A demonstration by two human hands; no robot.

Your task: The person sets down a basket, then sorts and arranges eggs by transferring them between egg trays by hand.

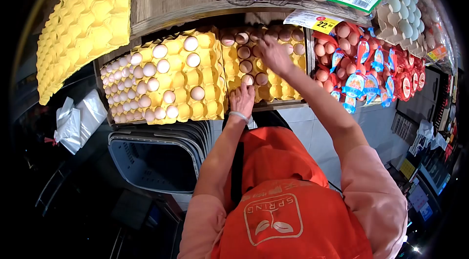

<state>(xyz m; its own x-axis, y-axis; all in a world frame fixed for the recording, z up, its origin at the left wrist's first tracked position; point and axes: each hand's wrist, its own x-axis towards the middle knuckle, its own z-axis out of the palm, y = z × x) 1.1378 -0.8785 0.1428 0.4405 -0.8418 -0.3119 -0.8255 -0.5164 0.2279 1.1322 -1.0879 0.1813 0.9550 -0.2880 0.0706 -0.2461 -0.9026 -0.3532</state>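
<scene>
My left hand (242, 100) is at the front edge of the right-hand yellow egg tray (279, 94). Its fingertips close on a pale egg (247, 79) sitting in a cup there. Farther back over the same tray, my right hand (273, 54) reaches down among brown eggs (244, 53). Its fingers are bent, slightly blurred and partly hidden, so I cannot see whether they grip an egg. To the left, another yellow tray (209, 90) carries many pale eggs (159, 51), packed most densely at its left end.
Stacked yellow trays (83, 29) lean at upper left. Red-netted eggs (344, 39) with blue tags fill the right bin, near a price card (312, 20). A wooden ledge (185, 7) runs behind. Grey baskets (151, 159) and plastic bags (80, 119) are at lower left.
</scene>
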